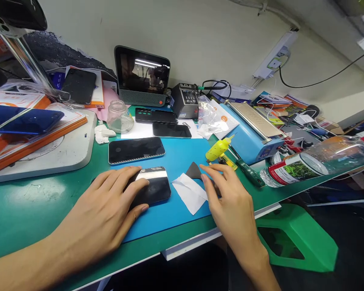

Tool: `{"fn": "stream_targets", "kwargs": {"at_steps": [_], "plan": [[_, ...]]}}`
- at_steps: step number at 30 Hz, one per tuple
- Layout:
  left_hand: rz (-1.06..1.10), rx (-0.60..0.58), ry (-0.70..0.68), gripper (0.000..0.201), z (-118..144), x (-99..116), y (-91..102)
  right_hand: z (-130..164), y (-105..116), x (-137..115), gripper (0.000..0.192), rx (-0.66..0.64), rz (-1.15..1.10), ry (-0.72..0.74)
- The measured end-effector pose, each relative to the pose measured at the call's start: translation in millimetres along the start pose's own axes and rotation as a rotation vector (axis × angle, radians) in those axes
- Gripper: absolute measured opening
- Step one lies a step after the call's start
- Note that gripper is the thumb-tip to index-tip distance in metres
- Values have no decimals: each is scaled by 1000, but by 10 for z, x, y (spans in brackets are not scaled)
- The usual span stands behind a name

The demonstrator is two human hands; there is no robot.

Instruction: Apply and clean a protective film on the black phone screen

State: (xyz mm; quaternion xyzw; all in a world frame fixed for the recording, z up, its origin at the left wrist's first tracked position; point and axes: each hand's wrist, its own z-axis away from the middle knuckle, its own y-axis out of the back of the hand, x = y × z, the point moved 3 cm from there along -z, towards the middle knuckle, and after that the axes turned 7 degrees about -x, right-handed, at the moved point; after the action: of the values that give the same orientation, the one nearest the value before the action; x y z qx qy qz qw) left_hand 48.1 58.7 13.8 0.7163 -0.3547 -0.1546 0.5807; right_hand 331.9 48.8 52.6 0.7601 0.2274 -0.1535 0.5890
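Observation:
My left hand (109, 202) grips a dark smartphone (154, 188) lying on the blue mat (145, 224), thumb along its near edge and fingers across its far part. A pale strip crosses the phone's upper face. Over the right part of the mat, my right hand (229, 194) has its thumb and index finger apart. Those fingertips are close to a dark triangular pick (193, 170); whether they touch it I cannot tell. Partly under the pick lies a folded white wipe (189, 194). Another smartphone (136, 150), screen up, rests just beyond the held one.
A yellow dropper bottle (217, 149) and a green-handled screwdriver (250, 173) lie right of the mat. Behind are a glass jar (119, 117), a smart display (142, 76) and a blue heating plate machine (250, 133). A plastic bottle (309, 163) lies at the right edge.

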Motion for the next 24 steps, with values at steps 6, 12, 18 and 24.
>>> {"fn": "stream_targets", "kwargs": {"at_steps": [6,12,18,24], "plan": [[-3,14,0,34,1,-1,7,-50,-43,57,14,-122,10,96],[-5,41,-16,32,-10,15,10,-130,20,284,19,54,-22,-12],[-15,51,-19,32,-1,13,9,-383,224,711,53,312,-44,-175],[-26,49,-28,33,-17,13,13,-634,108,818,50,177,-87,-122]]}}
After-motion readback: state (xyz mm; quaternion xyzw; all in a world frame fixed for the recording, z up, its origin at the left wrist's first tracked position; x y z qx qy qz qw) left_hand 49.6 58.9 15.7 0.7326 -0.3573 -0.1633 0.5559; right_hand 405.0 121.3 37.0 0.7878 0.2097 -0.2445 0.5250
